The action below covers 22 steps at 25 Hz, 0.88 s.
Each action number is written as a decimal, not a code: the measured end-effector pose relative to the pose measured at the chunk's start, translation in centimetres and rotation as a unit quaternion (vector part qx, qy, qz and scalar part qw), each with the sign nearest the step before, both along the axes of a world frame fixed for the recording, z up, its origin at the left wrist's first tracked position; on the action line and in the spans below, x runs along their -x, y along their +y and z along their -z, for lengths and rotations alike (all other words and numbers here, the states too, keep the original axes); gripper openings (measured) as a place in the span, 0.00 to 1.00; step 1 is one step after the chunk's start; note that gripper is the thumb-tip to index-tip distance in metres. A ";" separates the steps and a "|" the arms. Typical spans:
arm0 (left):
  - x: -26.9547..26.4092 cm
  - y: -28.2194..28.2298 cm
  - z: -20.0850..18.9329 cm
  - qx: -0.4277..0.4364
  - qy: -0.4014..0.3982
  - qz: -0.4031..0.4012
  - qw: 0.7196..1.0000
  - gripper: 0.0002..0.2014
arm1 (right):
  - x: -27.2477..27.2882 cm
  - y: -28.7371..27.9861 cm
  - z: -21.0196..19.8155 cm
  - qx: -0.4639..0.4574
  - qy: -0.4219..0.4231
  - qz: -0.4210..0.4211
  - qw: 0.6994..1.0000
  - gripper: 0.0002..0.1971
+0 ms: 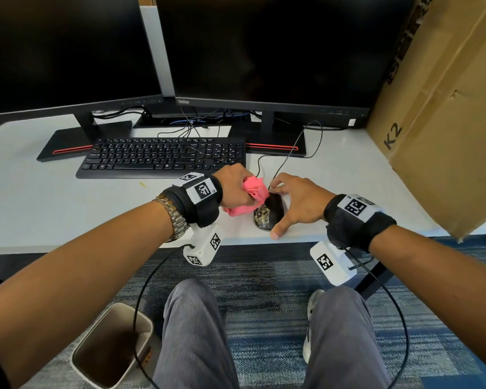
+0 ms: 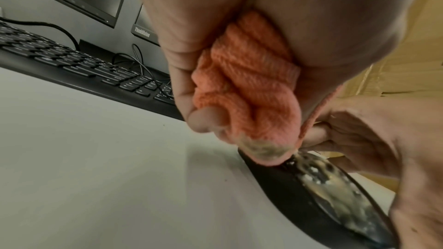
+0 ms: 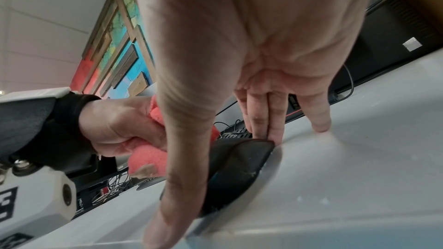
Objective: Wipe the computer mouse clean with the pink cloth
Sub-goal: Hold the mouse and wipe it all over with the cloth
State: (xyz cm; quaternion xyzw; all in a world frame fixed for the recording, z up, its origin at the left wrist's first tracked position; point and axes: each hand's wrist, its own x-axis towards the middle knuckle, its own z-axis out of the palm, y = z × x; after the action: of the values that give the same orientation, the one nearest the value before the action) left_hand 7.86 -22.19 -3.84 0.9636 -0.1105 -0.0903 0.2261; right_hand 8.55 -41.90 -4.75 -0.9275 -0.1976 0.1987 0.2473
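Note:
A black computer mouse (image 1: pixel 271 213) lies near the front edge of the white desk (image 1: pixel 54 209), its back smeared with pale grime (image 2: pixel 335 186). My left hand (image 1: pixel 236 189) grips a bunched pink cloth (image 1: pixel 253 189) and presses the cloth's soiled tip (image 2: pixel 266 150) onto the mouse (image 2: pixel 299 192) at its far end. My right hand (image 1: pixel 295 203) arches over the mouse (image 3: pixel 235 168) with straight fingers. Its fingertips (image 3: pixel 261 132) touch the mouse's front edge, and its thumb (image 1: pixel 277 231) lies along the near side. The cloth (image 3: pixel 148 158) shows beside that thumb.
A black keyboard (image 1: pixel 163 157) sits just behind my left hand, with two dark monitors (image 1: pixel 264 51) further back. The mouse cable (image 1: pixel 286 158) loops toward the monitor stand. A large cardboard box (image 1: pixel 446 122) stands at the right. A waste bin (image 1: pixel 110 346) is on the floor.

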 end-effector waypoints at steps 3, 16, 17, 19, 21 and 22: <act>0.3 0.0 0.1 0.001 0.015 0.001 1.000 0.10 | 0.0 0.0 0.0 0.000 0.000 0.001 1.000 0.56; -0.1 0.6 0.1 0.036 0.035 -0.032 0.998 0.06 | 0.1 0.3 0.1 0.005 -0.008 0.003 1.000 0.56; 0.1 0.7 0.2 0.038 0.034 -0.029 0.998 0.06 | 0.0 0.3 0.1 0.008 -0.008 0.002 1.000 0.56; 0.6 0.7 0.2 0.035 0.028 -0.019 0.999 0.04 | 0.1 0.4 0.0 0.010 -0.007 0.003 1.000 0.55; 1.0 0.6 0.2 0.031 0.019 -0.016 0.999 0.04 | 0.1 0.4 0.0 0.010 -0.007 0.004 1.000 0.55; 1.1 0.7 0.3 0.032 0.016 -0.017 0.999 0.04 | 0.2 0.4 -0.1 0.010 -0.005 0.004 1.000 0.55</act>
State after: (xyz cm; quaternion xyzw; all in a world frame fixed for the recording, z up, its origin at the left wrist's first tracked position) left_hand 6.76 -21.50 -4.10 0.9559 -0.0936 -0.0988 0.2602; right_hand 8.40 -41.51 -4.67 -0.9318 -0.1934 0.1947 0.2377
